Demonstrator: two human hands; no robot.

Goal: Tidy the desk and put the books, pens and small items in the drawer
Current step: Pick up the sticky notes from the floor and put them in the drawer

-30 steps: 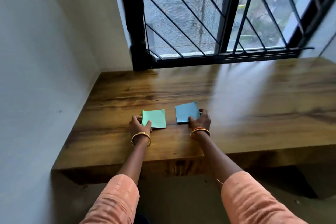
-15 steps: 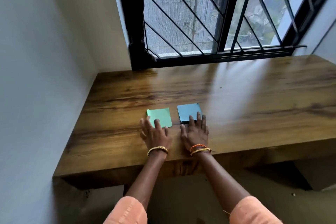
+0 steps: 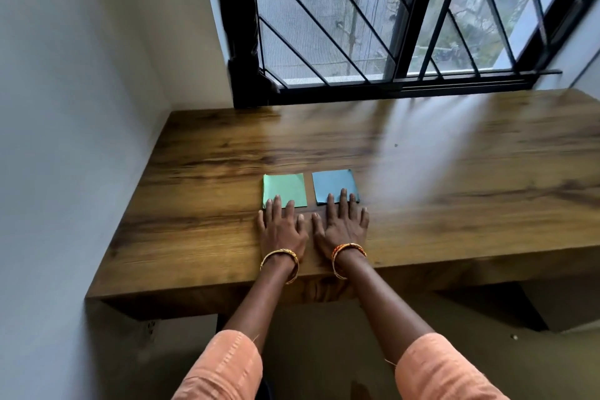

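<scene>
Two small square pads lie side by side on the wooden desk (image 3: pixel 422 191): a green pad (image 3: pixel 284 187) on the left and a blue pad (image 3: pixel 332 183) on the right. My left hand (image 3: pixel 281 230) lies flat on the desk, its straight fingertips resting on the near edge of the green pad. Flat beside it is my right hand (image 3: pixel 341 226), whose fingertips rest on the near edge of the blue pad. Neither hand grips anything. No drawer is in view.
A white wall (image 3: pixel 81 140) closes the desk's left side. A barred black window (image 3: pixel 389 26) stands along the back edge. The desk's front edge (image 3: pixel 194 295) is just behind my wrists, with dark space beneath.
A second ago both hands held the pads by their near corners with curled fingers. Now both hands lie flat, close together, fingertips on the pads. The view has moved slightly closer.
</scene>
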